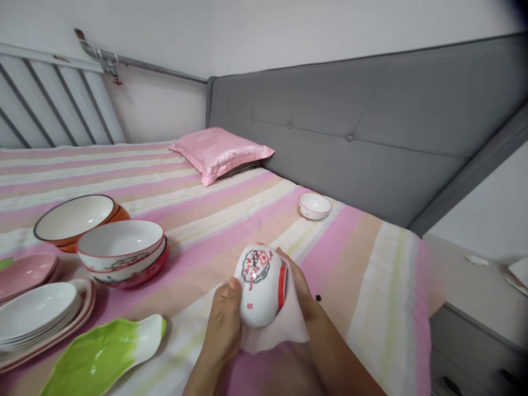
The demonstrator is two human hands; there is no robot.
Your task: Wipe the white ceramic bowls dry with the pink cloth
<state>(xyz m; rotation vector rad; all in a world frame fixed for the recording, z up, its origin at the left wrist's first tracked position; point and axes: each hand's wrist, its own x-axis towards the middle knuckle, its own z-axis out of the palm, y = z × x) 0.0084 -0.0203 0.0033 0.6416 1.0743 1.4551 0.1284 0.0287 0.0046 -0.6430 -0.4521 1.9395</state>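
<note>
A white bowl (pixel 258 291) with a plum-blossom print and a red band is tipped on its side between my two hands, above the bed. My left hand (pixel 226 313) grips its left side, thumb on the outer wall. On the other side my right hand (pixel 299 286) is closed around a thin, pale pink cloth (pixel 293 322), pressed against the bowl near the red band. The cloth hangs below the bowl. Most of my right fingers are hidden behind the bowl and cloth. A similar small bowl (pixel 314 207) with a red rim stands upright farther back.
At left on the striped bedspread (pixel 231 225) are stacked patterned bowls (pixel 124 247), orange bowls (pixel 78 220), white oval dishes (pixel 39 311), pink dishes (pixel 27 275) and a green leaf-shaped dish (pixel 101 352). Behind lie a pink pillow (pixel 223 151) and grey headboard (pixel 371 121). A nightstand (pixel 474 346) stands right.
</note>
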